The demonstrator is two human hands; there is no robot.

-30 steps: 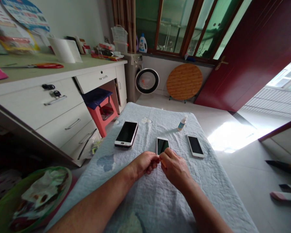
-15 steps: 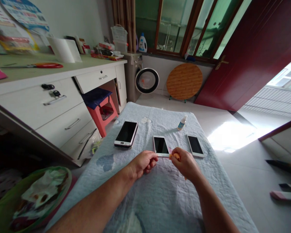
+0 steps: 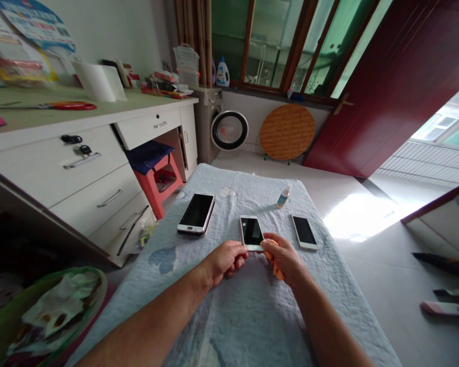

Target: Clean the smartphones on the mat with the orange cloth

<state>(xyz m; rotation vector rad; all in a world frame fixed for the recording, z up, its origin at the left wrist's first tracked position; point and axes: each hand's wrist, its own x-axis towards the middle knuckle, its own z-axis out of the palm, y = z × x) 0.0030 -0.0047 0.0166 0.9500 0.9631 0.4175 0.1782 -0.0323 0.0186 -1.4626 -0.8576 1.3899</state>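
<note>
Three phones lie on a pale blue quilted cloth: a larger one at the left, a small white one in the middle, another white one at the right. My left hand pinches the near edge of the middle phone with fingers curled. My right hand is closed round a small orange tool whose tip sits at the phone's bottom edge.
A small dropper bottle stands on the cloth behind the phones. A white desk with drawers and a red stool are at the left. A green basin of scraps sits at the lower left. Bare floor lies to the right.
My right hand drew off the middle phone to the right, then came back to its near edge with the orange tool showing. The view shifted slightly. My left hand stayed at the phone.
</note>
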